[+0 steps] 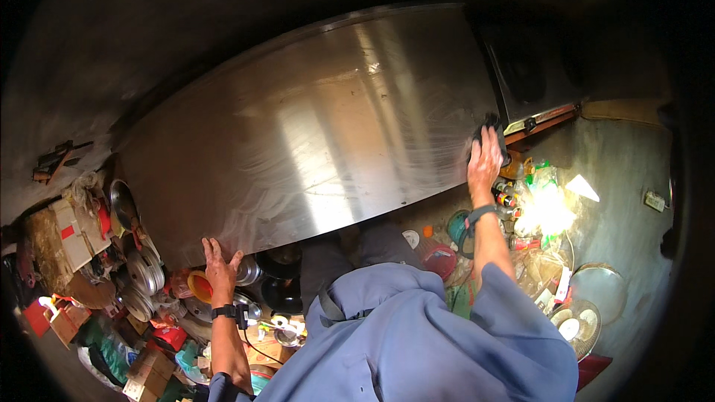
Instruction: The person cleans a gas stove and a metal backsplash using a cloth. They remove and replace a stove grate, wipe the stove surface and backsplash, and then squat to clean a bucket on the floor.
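Note:
A long stainless steel countertop (257, 123) stretches before me, with pale wipe streaks and bright reflections across its surface. At its front right corner my right hand (485, 162) presses on a dark cloth or pad (492, 123), partly hidden under the fingers. My left hand (219, 265) rests on the front edge at the left, fingers spread and holding nothing. Small dark specks lie on the metal.
Right of the countertop stands a dark gas stove (530, 75). Bottles (504, 196), a standing fan (575, 326) and a round lid (597, 290) are below at right. Metal pot lids (144, 271), a frying pan (122, 204) and cardboard boxes (149, 371) crowd the left.

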`<state>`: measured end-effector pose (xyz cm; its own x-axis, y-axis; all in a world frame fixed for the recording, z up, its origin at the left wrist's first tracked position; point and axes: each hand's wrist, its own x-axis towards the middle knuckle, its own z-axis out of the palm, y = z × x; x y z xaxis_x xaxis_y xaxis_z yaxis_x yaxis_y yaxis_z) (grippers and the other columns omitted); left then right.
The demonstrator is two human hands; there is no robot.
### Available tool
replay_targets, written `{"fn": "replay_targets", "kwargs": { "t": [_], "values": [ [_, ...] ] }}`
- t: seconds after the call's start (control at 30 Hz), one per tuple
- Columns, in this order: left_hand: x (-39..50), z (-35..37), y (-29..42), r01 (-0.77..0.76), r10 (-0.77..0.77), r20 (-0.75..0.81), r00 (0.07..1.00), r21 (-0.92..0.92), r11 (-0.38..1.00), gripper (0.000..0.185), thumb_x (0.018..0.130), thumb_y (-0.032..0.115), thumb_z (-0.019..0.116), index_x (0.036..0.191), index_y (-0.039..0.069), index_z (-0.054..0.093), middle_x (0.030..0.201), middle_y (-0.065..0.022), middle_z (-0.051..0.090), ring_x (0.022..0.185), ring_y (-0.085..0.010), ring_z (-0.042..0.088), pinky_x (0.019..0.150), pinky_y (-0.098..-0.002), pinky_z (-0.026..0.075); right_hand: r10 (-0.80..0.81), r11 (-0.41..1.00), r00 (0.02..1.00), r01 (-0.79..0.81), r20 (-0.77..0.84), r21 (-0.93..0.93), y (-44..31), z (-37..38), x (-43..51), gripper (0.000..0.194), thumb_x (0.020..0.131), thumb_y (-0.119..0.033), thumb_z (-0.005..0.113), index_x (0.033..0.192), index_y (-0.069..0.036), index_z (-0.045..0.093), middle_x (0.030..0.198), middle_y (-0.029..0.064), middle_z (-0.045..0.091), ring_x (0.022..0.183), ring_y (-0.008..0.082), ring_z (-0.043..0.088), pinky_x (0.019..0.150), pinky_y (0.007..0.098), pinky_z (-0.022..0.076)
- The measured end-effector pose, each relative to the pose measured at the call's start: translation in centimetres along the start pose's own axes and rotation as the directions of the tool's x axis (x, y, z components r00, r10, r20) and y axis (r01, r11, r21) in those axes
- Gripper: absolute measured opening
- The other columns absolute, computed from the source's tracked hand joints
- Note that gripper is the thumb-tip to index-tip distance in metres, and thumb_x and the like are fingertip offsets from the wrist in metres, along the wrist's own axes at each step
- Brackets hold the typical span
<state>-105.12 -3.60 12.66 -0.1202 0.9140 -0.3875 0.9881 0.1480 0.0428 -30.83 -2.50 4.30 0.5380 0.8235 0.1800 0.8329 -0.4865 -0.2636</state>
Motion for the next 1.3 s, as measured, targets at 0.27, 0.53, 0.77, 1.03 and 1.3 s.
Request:
{"fn": "replay_targets", "kwargs": {
  "t": [0.27, 0.53, 0.77, 1.03, 1.3],
  "values": [
    [-0.2, -0.2, -0.4, -0.001, 0.002, 0.019, 1.000, -0.055, 0.998, 0.095, 0.095, 0.042, 0.088, 0.166, -0.006, 0.048, 0.180, -0.0291, 0.034, 0.155, -0.0479, 0.051, 0.123, -0.0485, 0.051, -0.055, 0.993, 0.989, 0.068, -0.139, 0.094, -5.2, 4.0, 5.3, 0.046, 0.108, -0.025, 0.069, 0.151, -0.012, 0.069, 0.163, 0.0162, 0.062, 0.149, 0.0374, 0.060, 0.121, 0.0527, 0.0468],
    [-0.3, -1.0, 0.5, 0.053, -0.047, 0.063, 0.997, -0.099, 0.994, 0.095, 0.094, 0.037, 0.090, 0.166, -0.009, 0.048, 0.179, -0.0325, 0.035, 0.159, -0.0466, 0.048, 0.126, -0.0456, 0.047, 0.009, 1.000, 0.991, -0.007, -0.135, 0.019, 0.4, -0.4, 2.0, 0.052, 0.103, -0.033, 0.073, 0.151, -0.013, 0.069, 0.163, 0.0157, 0.062, 0.149, 0.0392, 0.058, 0.123, 0.0525, 0.0432],
    [-0.1, -0.5, 0.0, 0.014, -0.012, 0.029, 0.999, -0.054, 0.998, 0.094, 0.094, 0.037, 0.090, 0.167, -0.006, 0.048, 0.180, -0.0302, 0.035, 0.154, -0.0492, 0.053, 0.122, -0.0486, 0.051, 0.058, 0.995, 0.968, -0.035, -0.242, 0.098, -4.1, 7.7, 12.9, 0.055, 0.103, -0.033, 0.073, 0.152, -0.011, 0.066, 0.164, 0.0177, 0.060, 0.152, 0.0383, 0.054, 0.124, 0.0560, 0.0423],
    [0.0, -0.4, -0.3, 0.034, -0.029, 0.043, 0.999, -0.119, 0.992, 0.098, 0.092, 0.032, 0.092, 0.168, -0.007, 0.045, 0.181, -0.0305, 0.033, 0.159, -0.0479, 0.047, 0.127, -0.0469, 0.046, -0.449, 0.859, 0.891, 0.409, 0.069, 0.306, -10.2, 0.1, -3.6, 0.053, 0.102, -0.028, 0.074, 0.151, -0.010, 0.068, 0.164, 0.0169, 0.061, 0.154, 0.0375, 0.055, 0.127, 0.0545, 0.0425],
    [0.4, -0.3, -1.0, 0.039, -0.031, 0.067, 0.997, -0.128, 0.991, 0.101, 0.090, 0.038, 0.093, 0.167, -0.010, 0.046, 0.180, -0.0318, 0.033, 0.161, -0.0456, 0.045, 0.130, -0.0469, 0.042, 0.103, 0.987, 0.991, -0.091, -0.088, 0.135, -1.1, -1.7, -3.6, 0.049, 0.108, -0.028, 0.067, 0.154, -0.012, 0.065, 0.165, 0.0157, 0.059, 0.153, 0.0389, 0.055, 0.126, 0.0549, 0.0409]
  ]
}}
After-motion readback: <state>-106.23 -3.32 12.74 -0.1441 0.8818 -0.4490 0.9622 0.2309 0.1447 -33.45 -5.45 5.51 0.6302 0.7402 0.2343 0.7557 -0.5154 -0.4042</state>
